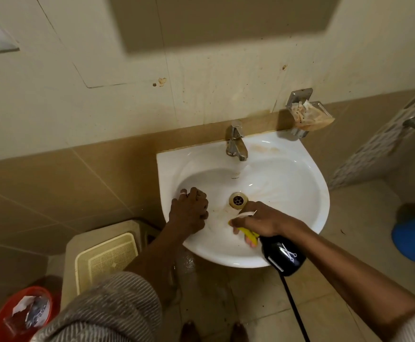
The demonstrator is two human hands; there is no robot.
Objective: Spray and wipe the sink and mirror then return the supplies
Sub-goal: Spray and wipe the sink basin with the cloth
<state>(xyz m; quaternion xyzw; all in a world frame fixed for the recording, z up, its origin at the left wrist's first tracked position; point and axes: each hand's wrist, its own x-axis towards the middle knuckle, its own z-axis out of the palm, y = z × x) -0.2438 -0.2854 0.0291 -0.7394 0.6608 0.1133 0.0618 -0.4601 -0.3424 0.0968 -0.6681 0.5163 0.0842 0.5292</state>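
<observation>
A white wall-mounted sink (300, 213) with a brass drain (238, 200) and brownish stains fills the middle of the view. My left hand (189, 211) presses on the left inner slope of the basin, fingers curled around a small dark wad (198, 193) that looks like a cloth. My right hand (263, 222) hovers over the front of the basin and grips a spray bottle (284, 254) with a black body and a yellow trigger. Its white nozzle points left into the bowl. The mirror (226, 21) hangs on the wall above, only its lower part in view.
A chrome tap (236, 143) stands at the sink's back, with a soap dish (308, 118) on the wall to its right. On the floor are a cream plastic stool with a basket (105, 259), a red bin (21, 314) at left and a blue bucket (413, 240) at right.
</observation>
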